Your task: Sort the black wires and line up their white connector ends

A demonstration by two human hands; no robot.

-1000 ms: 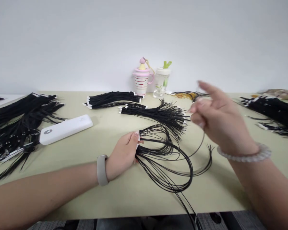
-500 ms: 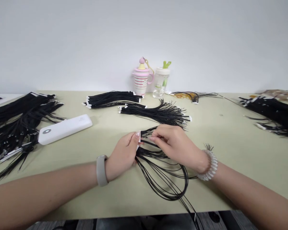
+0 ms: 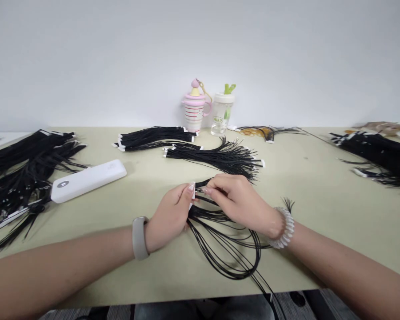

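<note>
My left hand (image 3: 169,218) grips a bundle of thin black wires (image 3: 230,249) at its white connector strip (image 3: 193,191), which stands up beside my fingertips. The wires fall in long loops across the table towards me. My right hand (image 3: 238,204) sits just to the right of the connector, its fingertips pinched on strands close to the strip. The exact strands between those fingers are hidden by the hand.
Further black wire bundles (image 3: 213,160) with white ends lie behind my hands, with large piles at left (image 3: 26,164) and right (image 3: 376,153). A white power bank (image 3: 88,181), a striped pink cup (image 3: 194,113) and a clear bottle (image 3: 222,114) stand on the pale green table (image 3: 306,186).
My right hand has come down from the raised position at upper right onto the wires next to the connector. My left hand has stayed in place, holding the bundle.
</note>
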